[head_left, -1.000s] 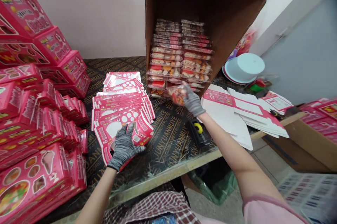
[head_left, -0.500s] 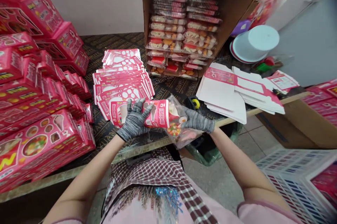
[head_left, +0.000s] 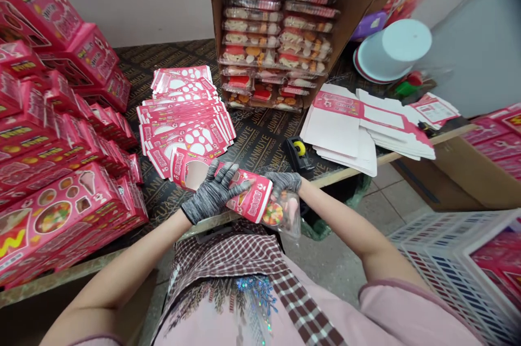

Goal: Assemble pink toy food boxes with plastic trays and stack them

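Observation:
In the head view, my left hand (head_left: 214, 190) wears a grey glove and grips a pink printed box (head_left: 253, 194) with cut-out windows, tilted down to the right over the table's front edge. My right hand (head_left: 284, 182), gloved too, is closed at the box's right end on a clear plastic tray of toy food (head_left: 285, 213). Part of the tray is inside the box and part sticks out. Behind my left hand lies a fanned pile of flat pink box blanks (head_left: 187, 123).
Finished-looking pink boxes (head_left: 61, 216) are stacked at left. A carton (head_left: 214, 10) at the back holds several packed toy trays (head_left: 254, 56). To the right are a tape dispenser (head_left: 299, 152), white-backed card sheets (head_left: 331, 132), a pale blue bucket (head_left: 401, 50) and a white basket (head_left: 431, 248) below.
The box has tilted, its right end lower and nearer my body. My right hand has moved left towards it, and the tray sits deeper in the box.

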The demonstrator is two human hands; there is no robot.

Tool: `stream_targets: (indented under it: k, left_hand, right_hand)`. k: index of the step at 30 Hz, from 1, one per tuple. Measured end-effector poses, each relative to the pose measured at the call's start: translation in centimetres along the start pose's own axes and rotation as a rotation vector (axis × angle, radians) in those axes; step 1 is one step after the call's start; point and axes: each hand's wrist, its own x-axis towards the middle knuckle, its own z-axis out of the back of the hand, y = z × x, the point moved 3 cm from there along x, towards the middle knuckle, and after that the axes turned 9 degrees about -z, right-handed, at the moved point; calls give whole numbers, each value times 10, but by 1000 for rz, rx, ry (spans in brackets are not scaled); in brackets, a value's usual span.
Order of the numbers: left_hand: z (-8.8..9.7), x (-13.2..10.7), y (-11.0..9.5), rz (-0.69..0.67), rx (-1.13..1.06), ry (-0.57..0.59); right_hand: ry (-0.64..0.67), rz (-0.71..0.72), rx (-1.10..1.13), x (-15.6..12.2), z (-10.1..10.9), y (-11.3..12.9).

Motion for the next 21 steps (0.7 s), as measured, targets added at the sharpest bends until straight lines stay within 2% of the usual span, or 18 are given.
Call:
stream_targets:
  k: [1, 5, 7, 11, 13, 15, 17, 19, 21]
  left_hand:
    - [-3, -2, -1, -1, -15, -4]
    - [-3, -9, 12, 136, -13, -81]
    - [-1, -5, 16, 200, 2, -110]
    - [0, 19, 8, 155, -42, -69]
    - [6, 27, 6, 183, -124, -143]
    - [15, 29, 7, 236, -335, -306]
    - [22, 28, 8, 241, -730, -466]
    - [25, 27, 6, 200, -1183, -578]
    - [24, 28, 5, 194, -1475, -689]
  right_hand:
    - [0, 1, 4, -4, 7, -1]
    - [-294, 116, -3, -25, 31, -3]
    - [-397, 182, 32, -27, 28, -2]
    - [-509, 323, 97, -7, 5, 10]
    - [-584, 390, 144, 3, -1, 17]
    - [-660, 463, 189, 9, -3, 20]
    - [-682, 508, 169, 14, -6, 19]
    - [-647, 496, 87, 21, -13, 18]
    - [-658, 450, 27, 24, -18, 16]
